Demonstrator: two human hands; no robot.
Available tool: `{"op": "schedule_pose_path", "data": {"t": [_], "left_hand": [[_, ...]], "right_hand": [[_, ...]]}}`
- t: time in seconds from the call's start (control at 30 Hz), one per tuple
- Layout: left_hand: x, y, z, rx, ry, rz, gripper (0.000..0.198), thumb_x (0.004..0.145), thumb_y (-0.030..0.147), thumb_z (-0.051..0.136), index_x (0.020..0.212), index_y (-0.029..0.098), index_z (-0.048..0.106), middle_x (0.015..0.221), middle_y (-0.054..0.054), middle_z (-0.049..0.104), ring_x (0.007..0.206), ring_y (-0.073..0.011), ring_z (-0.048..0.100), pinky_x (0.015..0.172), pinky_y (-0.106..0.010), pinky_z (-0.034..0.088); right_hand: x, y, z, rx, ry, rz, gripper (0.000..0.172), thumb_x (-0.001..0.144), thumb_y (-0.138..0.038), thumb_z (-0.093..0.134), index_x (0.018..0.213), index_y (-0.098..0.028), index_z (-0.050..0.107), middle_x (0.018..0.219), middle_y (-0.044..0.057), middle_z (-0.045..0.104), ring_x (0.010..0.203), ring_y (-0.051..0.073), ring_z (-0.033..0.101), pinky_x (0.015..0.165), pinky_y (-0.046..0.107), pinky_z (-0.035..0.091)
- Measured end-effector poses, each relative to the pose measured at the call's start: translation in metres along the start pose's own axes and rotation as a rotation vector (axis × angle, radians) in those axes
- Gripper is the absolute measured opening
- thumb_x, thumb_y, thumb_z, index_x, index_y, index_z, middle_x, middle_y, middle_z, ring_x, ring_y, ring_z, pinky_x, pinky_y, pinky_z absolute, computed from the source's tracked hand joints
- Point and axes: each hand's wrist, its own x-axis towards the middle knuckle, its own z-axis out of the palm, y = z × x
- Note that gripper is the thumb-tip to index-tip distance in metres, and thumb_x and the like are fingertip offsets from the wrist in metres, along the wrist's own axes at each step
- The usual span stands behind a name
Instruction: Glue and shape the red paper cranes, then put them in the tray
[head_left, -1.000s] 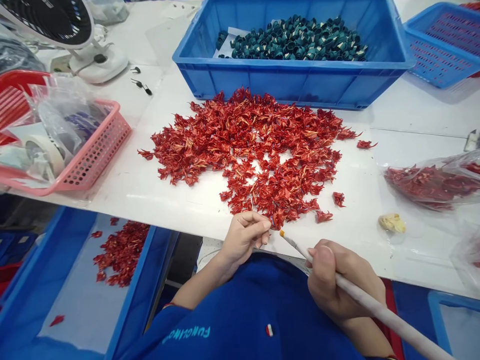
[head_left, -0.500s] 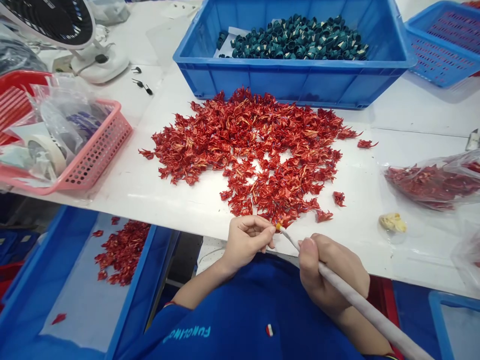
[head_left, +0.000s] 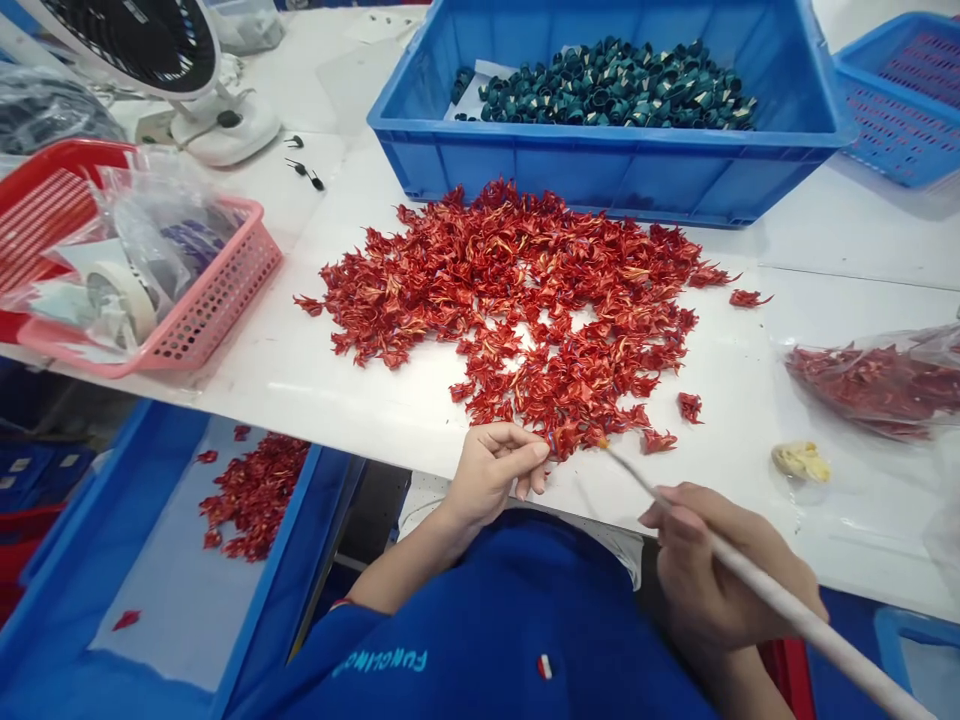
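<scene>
The right hand (head_left: 720, 565) is closed around a long white rod (head_left: 795, 610), whose thin orange tip slants up-left to just beside the heap of small red folded petals (head_left: 517, 320). The left hand (head_left: 491, 475), nearer that heap, curls at its edge; whether it pinches anything cannot be told.

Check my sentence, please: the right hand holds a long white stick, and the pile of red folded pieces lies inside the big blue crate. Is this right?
No. The pile of red folded pieces lies on the white table, in front of the big blue crate, not inside it, as the head view shows. The right hand does hold the long white stick.
</scene>
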Motion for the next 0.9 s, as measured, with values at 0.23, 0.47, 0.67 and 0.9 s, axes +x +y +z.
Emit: {"op": "schedule_pose_path", "data": {"t": [0.23, 0.47, 0.67, 0.9], "left_hand": [[0.002, 0.001, -0.002, -0.049, -0.016, -0.048, 0.041, 0.053, 0.044, 0.088, 0.059, 0.012, 0.064, 0.039, 0.0, 0.059, 0.028, -0.0049, 0.044, 0.029, -0.013, 0.029], [-0.003, 0.009, -0.003, -0.011, 0.014, -0.055, 0.043, 0.052, 0.044, 0.089, 0.062, 0.014, 0.059, 0.054, -0.005, 0.069, 0.051, -0.019, 0.069, 0.04, -0.019, 0.051], [-0.007, 0.012, -0.01, -0.004, 0.045, 0.028, 0.039, 0.055, 0.037, 0.089, 0.058, 0.013, 0.058, 0.089, -0.011, 0.076, 0.072, -0.0245, 0.075, 0.052, -0.026, 0.062], [-0.004, 0.013, -0.011, -0.078, 0.152, 0.086, 0.037, 0.052, 0.023, 0.086, 0.079, 0.017, 0.062, 0.079, -0.004, 0.075, 0.06, -0.0175, 0.071, 0.049, -0.021, 0.059]], "right_hand": [[-0.005, 0.048, -0.016, -0.145, 0.101, 0.118, 0.025, 0.081, -0.025, 0.073, 0.106, -0.025, 0.072, 0.089, 0.004, 0.075, 0.075, 0.022, 0.071, 0.075, 0.039, 0.057], [0.001, 0.06, -0.04, 0.134, 0.106, 0.128, 0.029, 0.086, -0.017, 0.064, 0.111, -0.028, 0.073, 0.096, 0.005, 0.073, 0.081, 0.024, 0.07, 0.076, 0.044, 0.055], [-0.006, 0.071, -0.046, 0.033, 0.09, 0.349, 0.021, 0.084, -0.024, 0.067, 0.105, -0.021, 0.067, 0.091, 0.005, 0.071, 0.065, 0.018, 0.069, 0.058, 0.033, 0.055], [-0.025, 0.081, -0.034, -0.503, 0.186, 0.321, 0.025, 0.083, -0.034, 0.065, 0.099, -0.016, 0.068, 0.077, 0.008, 0.074, 0.06, 0.02, 0.067, 0.058, 0.033, 0.053]]}}
